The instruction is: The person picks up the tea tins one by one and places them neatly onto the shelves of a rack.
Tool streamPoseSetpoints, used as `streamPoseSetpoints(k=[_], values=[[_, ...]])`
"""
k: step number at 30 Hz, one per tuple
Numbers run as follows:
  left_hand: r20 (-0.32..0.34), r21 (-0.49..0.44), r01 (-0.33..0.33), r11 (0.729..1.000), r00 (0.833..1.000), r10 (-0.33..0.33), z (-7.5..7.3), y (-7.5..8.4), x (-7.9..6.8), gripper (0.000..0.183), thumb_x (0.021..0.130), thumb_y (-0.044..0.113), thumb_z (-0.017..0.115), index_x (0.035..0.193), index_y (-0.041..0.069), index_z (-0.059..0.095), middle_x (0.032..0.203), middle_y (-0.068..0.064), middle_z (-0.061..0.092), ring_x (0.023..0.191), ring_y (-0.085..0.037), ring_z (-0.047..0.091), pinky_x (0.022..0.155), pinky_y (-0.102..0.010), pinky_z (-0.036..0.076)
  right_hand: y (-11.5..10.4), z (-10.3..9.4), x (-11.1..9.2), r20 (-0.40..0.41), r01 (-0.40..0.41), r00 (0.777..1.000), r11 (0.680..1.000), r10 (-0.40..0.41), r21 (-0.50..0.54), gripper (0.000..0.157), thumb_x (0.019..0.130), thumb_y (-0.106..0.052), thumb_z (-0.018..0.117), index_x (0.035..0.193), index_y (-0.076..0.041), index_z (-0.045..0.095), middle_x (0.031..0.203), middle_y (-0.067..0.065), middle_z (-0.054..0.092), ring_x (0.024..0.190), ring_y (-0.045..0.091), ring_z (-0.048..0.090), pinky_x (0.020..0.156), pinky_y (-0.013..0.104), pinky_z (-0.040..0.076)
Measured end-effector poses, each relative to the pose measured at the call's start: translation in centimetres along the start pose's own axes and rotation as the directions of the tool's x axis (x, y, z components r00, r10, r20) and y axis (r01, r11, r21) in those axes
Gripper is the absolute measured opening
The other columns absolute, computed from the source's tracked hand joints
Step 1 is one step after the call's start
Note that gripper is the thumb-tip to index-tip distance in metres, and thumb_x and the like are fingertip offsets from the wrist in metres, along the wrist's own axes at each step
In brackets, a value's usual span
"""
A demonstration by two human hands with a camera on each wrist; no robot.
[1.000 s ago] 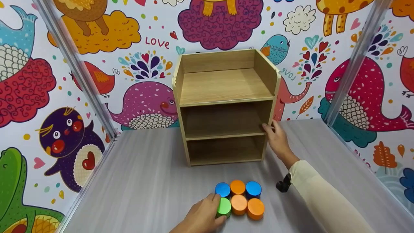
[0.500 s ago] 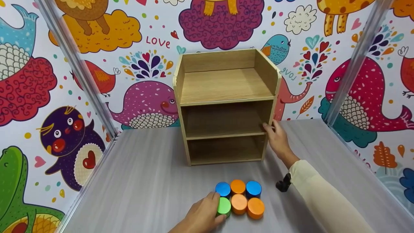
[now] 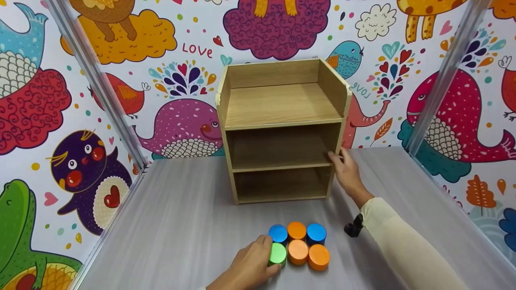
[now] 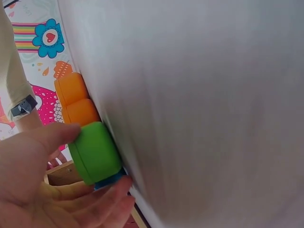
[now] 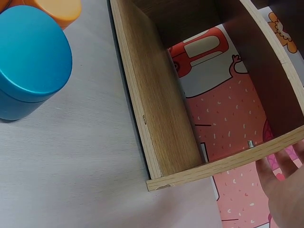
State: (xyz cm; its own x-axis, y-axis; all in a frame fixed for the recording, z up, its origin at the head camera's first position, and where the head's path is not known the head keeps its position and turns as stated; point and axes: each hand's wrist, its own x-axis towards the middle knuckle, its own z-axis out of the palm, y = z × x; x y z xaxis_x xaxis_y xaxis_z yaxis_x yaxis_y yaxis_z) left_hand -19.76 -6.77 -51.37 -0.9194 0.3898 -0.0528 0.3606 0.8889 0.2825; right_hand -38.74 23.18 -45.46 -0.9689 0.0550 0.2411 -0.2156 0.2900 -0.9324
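Observation:
My left hand (image 3: 250,261) grips a small green round canister (image 4: 95,152), thumb on one side and fingers on the other. Beside it stand a light orange canister (image 3: 298,251) and an orange one (image 3: 319,257). Behind that row come a blue canister (image 3: 278,233), another orange canister (image 3: 296,230) and a second blue canister (image 3: 316,233). My right hand (image 3: 346,171) holds the right side panel of a wooden shelf unit (image 3: 283,125), its thumb at the front edge and fingers along the outside.
The shelf unit stands upright on the grey table (image 3: 173,225), with two compartments beneath a raised-sided top. Patterned walls (image 3: 189,129) enclose the back and sides, with metal posts (image 3: 98,84) at the corners. A black wrist device (image 3: 354,226) sits under the right sleeve.
The green canister has shifted slightly left in my left hand, away from the light orange one. My right hand keeps its place on the shelf unit; the head view has tilted slightly.

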Motion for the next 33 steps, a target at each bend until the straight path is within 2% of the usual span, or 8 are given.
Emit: streamPoseSetpoints(k=[3, 7, 10, 14, 20, 26, 33], values=[[-0.029, 0.04, -0.013, 0.999, 0.999, 0.014, -0.1, -0.1, -0.2, 0.06, 0.086, 0.05, 0.077, 0.124, 0.008, 0.056, 0.106, -0.005, 0.059, 0.085, -0.013, 0.057, 0.071, -0.033, 0.055, -0.4, -0.1, -0.2, 0.005, -0.015, 1.0, 1.0, 0.015, -0.004, 0.061, 0.106, -0.046, 0.046, 0.159, -0.019, 0.035, 0.152, 0.018, 0.046, 0.137, 0.035, 0.047, 0.112, 0.055, 0.041], [-0.049, 0.068, -0.005, 0.998, 0.999, 0.008, -0.4, -0.1, -0.2, 0.067, 0.084, 0.054, 0.076, 0.128, 0.007, 0.056, 0.112, -0.005, 0.058, 0.088, -0.016, 0.056, 0.073, -0.037, 0.055, -2.1, -0.2, -0.9, 0.018, -0.031, 0.999, 1.0, 0.031, -0.001, 0.058, 0.107, -0.038, 0.047, 0.157, -0.012, 0.035, 0.151, 0.022, 0.045, 0.137, 0.038, 0.048, 0.112, 0.056, 0.042], [-0.07, 0.066, 0.005, 0.998, 0.998, 0.0, -0.7, -0.2, -0.2, 0.071, 0.083, 0.055, 0.077, 0.13, 0.006, 0.056, 0.117, -0.007, 0.059, 0.092, -0.019, 0.057, 0.074, -0.042, 0.055, -3.4, -0.3, -1.6, 0.024, -0.026, 0.999, 1.0, 0.026, -0.005, 0.056, 0.108, -0.034, 0.046, 0.157, -0.008, 0.035, 0.15, 0.025, 0.045, 0.136, 0.04, 0.048, 0.111, 0.057, 0.042], [-0.086, 0.038, 0.017, 0.999, 0.996, -0.014, -1.2, -0.3, -0.4, 0.072, 0.082, 0.055, 0.078, 0.131, 0.007, 0.057, 0.122, -0.008, 0.059, 0.098, -0.023, 0.058, 0.075, -0.047, 0.054, -4.1, -0.3, -2.2, 0.033, -0.015, 0.999, 1.0, 0.015, 0.005, 0.057, 0.108, -0.033, 0.045, 0.157, -0.005, 0.034, 0.15, 0.027, 0.044, 0.137, 0.042, 0.047, 0.112, 0.059, 0.041], [-0.094, -0.006, 0.03, 1.0, 0.995, -0.03, -2.4, -0.5, -0.4, 0.065, 0.081, 0.052, 0.08, 0.125, 0.009, 0.058, 0.116, -0.006, 0.058, 0.094, -0.021, 0.057, 0.07, -0.043, 0.054, -4.3, -0.2, -2.4, 0.033, -0.027, 0.999, 1.0, 0.027, 0.004, 0.056, 0.108, -0.033, 0.046, 0.156, -0.005, 0.035, 0.15, 0.026, 0.045, 0.135, 0.039, 0.049, 0.111, 0.056, 0.043], [-0.087, -0.052, 0.047, 0.998, 0.995, -0.051, -3.9, -0.6, -0.4, 0.063, 0.079, 0.049, 0.082, 0.121, 0.008, 0.057, 0.108, -0.003, 0.053, 0.091, -0.019, 0.054, 0.071, -0.042, 0.054, -3.7, -0.1, -1.9, 0.018, -0.023, 1.0, 1.0, 0.023, -0.002, 0.055, 0.108, -0.031, 0.047, 0.155, -0.005, 0.037, 0.149, 0.026, 0.047, 0.134, 0.038, 0.05, 0.11, 0.054, 0.044], [-0.191, -0.097, -0.004, 0.995, 0.981, -0.015, -5.9, -0.4, -0.3, 0.053, 0.078, 0.044, 0.083, 0.109, 0.01, 0.058, 0.101, 0.0, 0.05, 0.081, -0.014, 0.051, 0.066, -0.031, 0.049, -0.5, 0.0, -0.3, 0.004, -0.012, 1.0, 1.0, 0.012, 0.001, 0.059, 0.106, -0.044, 0.045, 0.157, -0.015, 0.037, 0.147, 0.021, 0.05, 0.133, 0.035, 0.051, 0.108, 0.052, 0.044]])
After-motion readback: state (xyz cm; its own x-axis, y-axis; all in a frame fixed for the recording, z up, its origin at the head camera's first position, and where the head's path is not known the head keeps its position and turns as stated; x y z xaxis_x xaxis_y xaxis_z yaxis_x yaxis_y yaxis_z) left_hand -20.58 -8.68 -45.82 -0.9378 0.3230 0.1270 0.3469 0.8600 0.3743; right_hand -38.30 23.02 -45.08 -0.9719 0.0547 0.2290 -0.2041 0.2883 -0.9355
